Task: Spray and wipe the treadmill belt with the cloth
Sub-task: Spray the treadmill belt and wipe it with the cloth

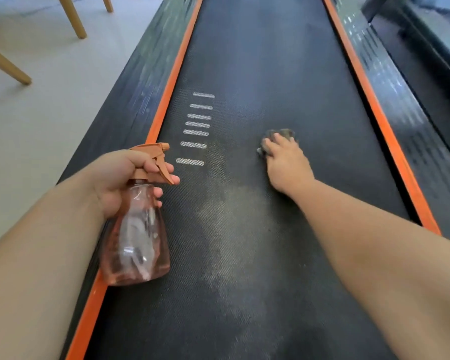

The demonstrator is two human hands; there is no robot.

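Right hand [283, 162] presses cloth [281, 135] flat mid-belt [257, 61], nearer right edge. Left hand [125, 178] clamped on bottle [138, 242] (over left edge). Advise overlapping strokes through the pale streak.

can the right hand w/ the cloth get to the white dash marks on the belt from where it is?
Probably yes. The right hand presses the cloth flat on the belt; bare belt lies between it and the white dashes.

The treadmill belt [257, 74] is matt black with a fine woven-looking grain, paler and dusty down its middle. The spray bottle [137, 235] is glossy, see-through pinkish plastic. The cloth [283, 133] looks like soft grey fabric, though blurred.
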